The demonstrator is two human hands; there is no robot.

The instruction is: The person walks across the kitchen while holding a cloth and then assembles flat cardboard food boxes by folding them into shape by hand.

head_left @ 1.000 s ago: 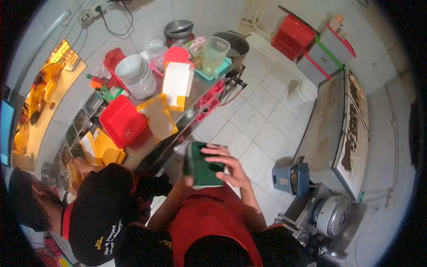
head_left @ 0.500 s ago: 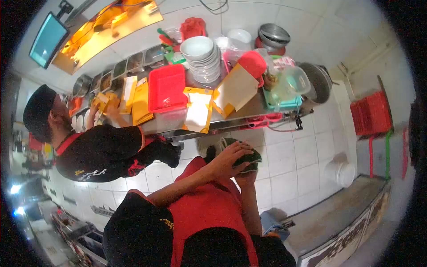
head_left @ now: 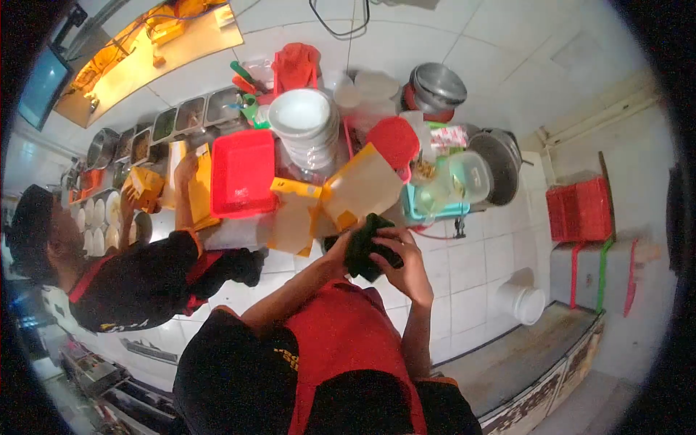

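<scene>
From my head view, the dark green cloth (head_left: 361,255) is between my hands, just past my red apron (head_left: 344,330). My left hand (head_left: 339,251) holds its 9 o'clock side, most fingers hidden; my right hand (head_left: 403,262) clasps the 3 o'clock side, fingers spread and curled over it. Cardboard (head_left: 366,188) lies at 12 o'clock, stacked bowls (head_left: 308,138) at 11, a red tray (head_left: 243,170) at 10.

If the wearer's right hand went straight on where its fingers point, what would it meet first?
The dark green item, which the right hand appears to be touching. Beyond it, roughly in line, is the left hand, though depth is unclear.
</scene>
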